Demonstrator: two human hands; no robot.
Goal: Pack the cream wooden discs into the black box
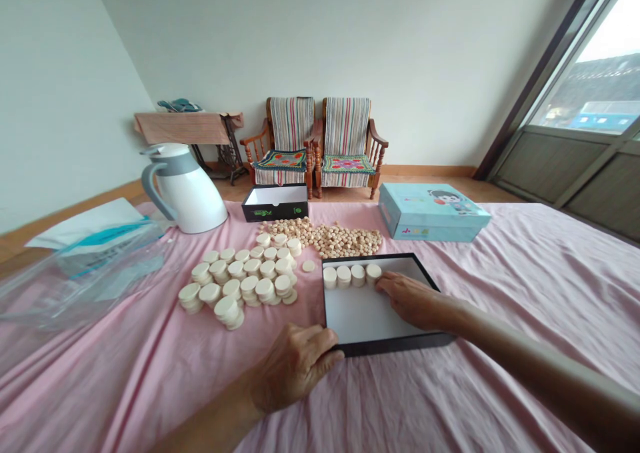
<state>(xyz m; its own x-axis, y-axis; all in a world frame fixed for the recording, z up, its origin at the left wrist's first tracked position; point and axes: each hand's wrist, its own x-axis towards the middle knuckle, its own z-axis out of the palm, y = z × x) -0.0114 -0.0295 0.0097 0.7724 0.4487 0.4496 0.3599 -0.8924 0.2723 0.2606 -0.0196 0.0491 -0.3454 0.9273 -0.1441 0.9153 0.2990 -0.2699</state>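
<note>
A shallow black-rimmed box with a white inside (pixel 357 316) lies on the pink cloth. Along its far inner wall several short stacks of round cream discs stand in a row. My right hand (pixel 413 300) reaches into the box, its fingers closed against the rightmost disc stack (pixel 373 273); part of the grip is hidden. At the near left corner, my left hand (pixel 297 363) grips the box's edge between thumb and fingers. Left of the box, many more cream disc stacks (pixel 233 288) are grouped on the cloth, with a single disc (pixel 309 266) apart from them.
Behind the discs lies a heap of small tan pieces (pixel 345 240), with an open black box (pixel 275 211) beyond. A light blue box (pixel 435 213) stands back right, a white-grey jug (pixel 197 196) back left. Clear plastic packaging (pixel 90 273) lies left. Two chairs (pixel 347 133) stand behind.
</note>
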